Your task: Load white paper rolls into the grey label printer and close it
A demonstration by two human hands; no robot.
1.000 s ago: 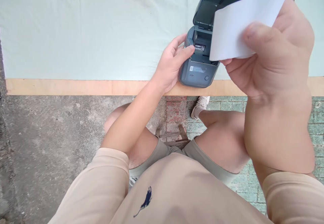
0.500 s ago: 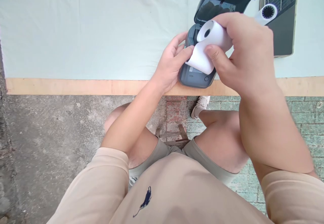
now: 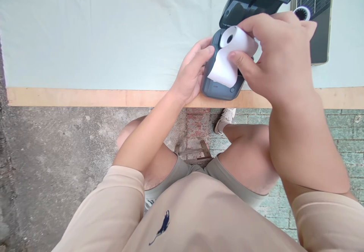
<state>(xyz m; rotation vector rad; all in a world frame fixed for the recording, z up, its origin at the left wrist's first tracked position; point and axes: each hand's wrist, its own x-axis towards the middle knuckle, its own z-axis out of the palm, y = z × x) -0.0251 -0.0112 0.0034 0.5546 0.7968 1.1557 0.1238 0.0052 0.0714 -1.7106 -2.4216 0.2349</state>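
the left hand [image 3: 191, 73] was wrapped around the nine o'clock side of a dark blue-grey portable printer [image 3: 221, 92], its thumb along the edge. the printer sat at the table's wooden edge [image 3: 85, 97], between one and two o'clock from the view's centre, its lid [image 3: 241, 11] raised toward one o'clock. the right hand [image 3: 280, 56] gripped a white paper roll [image 3: 244, 41] over the open bay, thumb pressing the unrolled flap; whether the roll was seated could not be told. toward three o'clock from it lay a dark-screened device [image 3: 320, 35].
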